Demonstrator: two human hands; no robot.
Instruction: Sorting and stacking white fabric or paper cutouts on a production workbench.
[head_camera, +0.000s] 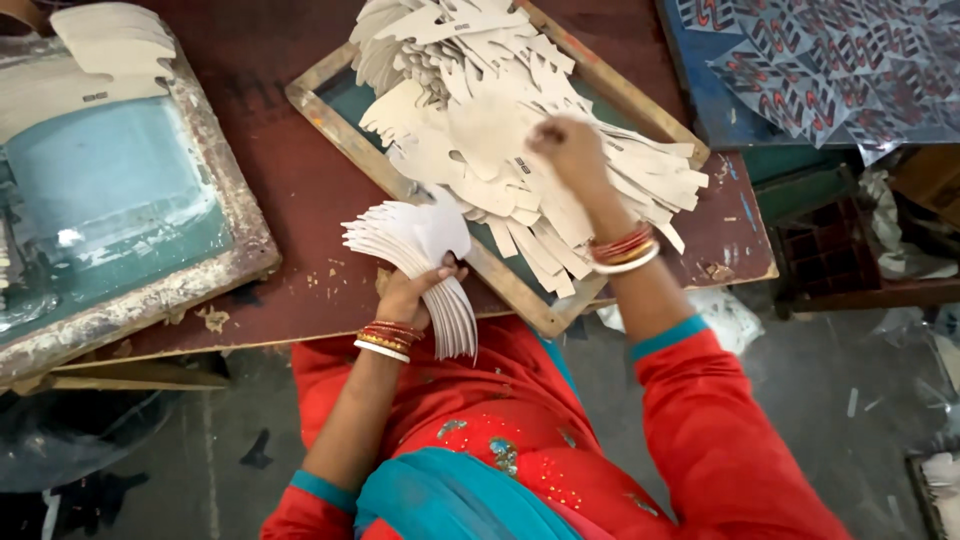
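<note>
A: What has the left hand (412, 295) got?

B: It is closed around a fanned stack of pale cream, hand-shaped card cutouts (425, 262); the thumb lies over the top sheet, and the stack curves down past the wrist, just off the near edge of the table; red and gold bangles (388, 338) ring that wrist.

A: And the right hand (568, 150)?

B: It reaches forward with its fingers bent down onto a loose heap of the same cream card cutouts (500, 130); it touches the top pieces, but whether it pinches one I cannot tell; red and white bangles (622, 250) sit on that wrist.

A: Where does the heap lie?

B: It is spread across a wooden-framed printing screen with a dark green mesh (345, 115), which rests slantwise on the worn dark red table top (290, 190).

A: Anything beside it?

B: To the left lies a second, larger wooden-framed screen with a pale blue mesh (110, 180), with a few more cream cutouts (110, 40) at its far corner; at the upper right are blue sheets printed in a red and white pattern (830, 60).
</note>
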